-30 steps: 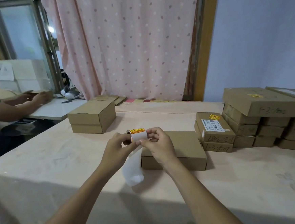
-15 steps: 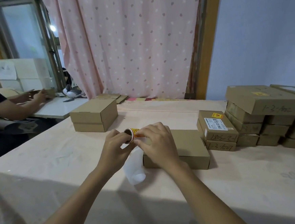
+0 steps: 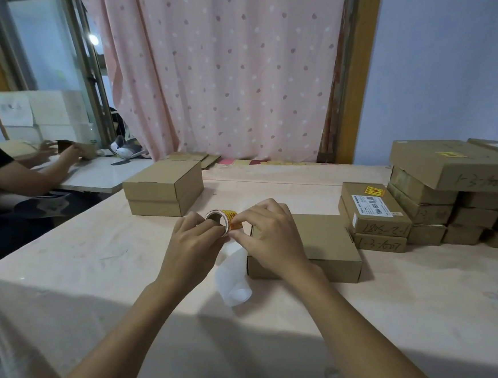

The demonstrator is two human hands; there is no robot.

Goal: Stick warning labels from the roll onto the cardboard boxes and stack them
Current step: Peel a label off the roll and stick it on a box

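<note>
Two hands, frame centre: left hand (image 3: pixel 191 247) gripping label roll (image 3: pixel 218 218), right hand (image 3: pixel 271 240) pinching its yellow label (image 3: pixel 233 220), near cardboard box (image 3: pixel 326 242).

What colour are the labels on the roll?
Yellow with red print, on a white backing strip; the label roll shows best in the head view.

Dim, soft light; wide-angle edge warping

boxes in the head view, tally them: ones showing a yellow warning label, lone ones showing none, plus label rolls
boxes showing a yellow label: 2, small stack's top box and big pile's top box
lone boxes showing none: 2, tall box and flat box
label roll: 1
total: 5
</note>
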